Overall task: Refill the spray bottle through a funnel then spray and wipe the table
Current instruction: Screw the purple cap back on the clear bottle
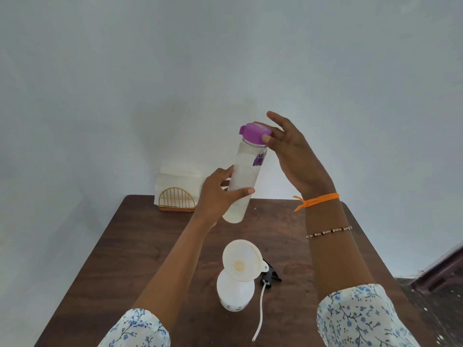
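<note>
Left grip [220, 194] clasps the water bottle [244, 181] steady; right grip [288, 146] pinches its purple cap [254, 132], likely unscrewing it to pour into the funnel [241, 264].

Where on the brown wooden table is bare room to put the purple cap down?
Free: the brown wooden table left of the white spray bottle with cream funnel, and the far right part behind the right hand's forearm. Crowded: right beside the bottle, where the black trigger head and tube lie, and the far-left corner with the napkin holder.
</note>
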The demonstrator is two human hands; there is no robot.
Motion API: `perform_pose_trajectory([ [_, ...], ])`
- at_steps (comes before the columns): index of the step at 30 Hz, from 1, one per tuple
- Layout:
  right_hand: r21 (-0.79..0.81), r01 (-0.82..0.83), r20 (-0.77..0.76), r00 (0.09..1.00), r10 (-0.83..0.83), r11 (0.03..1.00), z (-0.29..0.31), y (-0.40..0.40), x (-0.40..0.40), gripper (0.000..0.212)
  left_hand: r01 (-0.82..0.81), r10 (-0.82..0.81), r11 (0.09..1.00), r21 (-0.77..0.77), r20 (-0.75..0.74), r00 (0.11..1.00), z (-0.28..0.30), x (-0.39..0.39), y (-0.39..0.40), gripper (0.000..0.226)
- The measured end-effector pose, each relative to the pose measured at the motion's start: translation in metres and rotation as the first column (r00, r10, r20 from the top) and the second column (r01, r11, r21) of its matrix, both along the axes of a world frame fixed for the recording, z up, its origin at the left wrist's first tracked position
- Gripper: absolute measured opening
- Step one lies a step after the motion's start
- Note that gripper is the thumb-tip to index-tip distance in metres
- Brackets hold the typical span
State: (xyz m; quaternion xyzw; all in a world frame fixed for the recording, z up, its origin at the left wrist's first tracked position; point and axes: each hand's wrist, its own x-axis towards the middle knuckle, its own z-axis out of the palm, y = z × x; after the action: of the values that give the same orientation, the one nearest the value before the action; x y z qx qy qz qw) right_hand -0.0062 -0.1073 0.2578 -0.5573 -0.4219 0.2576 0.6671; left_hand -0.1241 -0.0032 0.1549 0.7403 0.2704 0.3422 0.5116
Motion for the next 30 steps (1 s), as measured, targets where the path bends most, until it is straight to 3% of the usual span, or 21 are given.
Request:
perform_pose_trajectory([
  [2,-0.03,0.148,0.094,0.985,-0.144,0.989,0.002,0.004,-0.003,0.059,-0.019,0.02,0.999,0.035,-0.022,1.0,-0.001,-0.001,-0.001,0.065],
  [4,-0.04,0.22,0.093,0.972,-0.215,0.975,0.001,0.008,-0.008,0.072,-0.028,0.031,0.996,0.084,-0.034,0.999,0.0,0.0,-0.005,0.065],
  [7,-0.012,0.11,0.026,0.994,-0.109,0.994,-0.004,0.008,-0.011,0.088,-0.034,0.034,0.997,0.07,0.001,0.999,0.002,0.002,-0.01,0.066],
  [10,0.049,-0.037,-0.141,0.989,0.043,0.998,-0.006,0.002,-0.006,0.069,-0.029,0.029,0.999,0.035,0.015,0.999,0.005,0.001,-0.008,0.067],
  [13,0.023,0.06,-0.052,0.997,-0.059,0.998,-0.004,0.001,-0.003,0.056,-0.047,0.048,0.997,0.063,-0.006,0.999,0.004,0.001,-0.007,0.067],
  [17,-0.015,0.241,0.018,0.97,-0.241,0.97,-0.001,0.006,-0.011,0.071,-0.059,0.064,0.99,0.124,-0.036,0.997,0.003,0.001,-0.009,0.065],
  [21,-0.04,0.121,-0.076,0.989,-0.124,0.992,-0.002,0.002,-0.002,0.07,-0.061,0.064,0.995,0.082,-0.035,0.997,0.004,0.001,-0.009,0.061],
  [24,-0.041,0.038,-0.052,0.998,-0.04,0.998,-0.001,-0.005,0.006,0.062,-0.061,0.065,0.995,0.082,-0.043,0.997,0.004,0.0,-0.009,0.062],
  [27,-0.039,0.157,0.0,0.988,-0.158,0.987,0.003,0.0,-0.001,0.065,-0.067,0.072,0.992,0.111,-0.045,0.996,0.002,0.001,-0.01,0.064],
  [30,-0.053,0.227,0.077,0.972,-0.223,0.972,0.005,0.007,-0.012,0.081,-0.069,0.075,0.99,0.121,-0.049,0.996,0.001,0.003,-0.012,0.067],
])
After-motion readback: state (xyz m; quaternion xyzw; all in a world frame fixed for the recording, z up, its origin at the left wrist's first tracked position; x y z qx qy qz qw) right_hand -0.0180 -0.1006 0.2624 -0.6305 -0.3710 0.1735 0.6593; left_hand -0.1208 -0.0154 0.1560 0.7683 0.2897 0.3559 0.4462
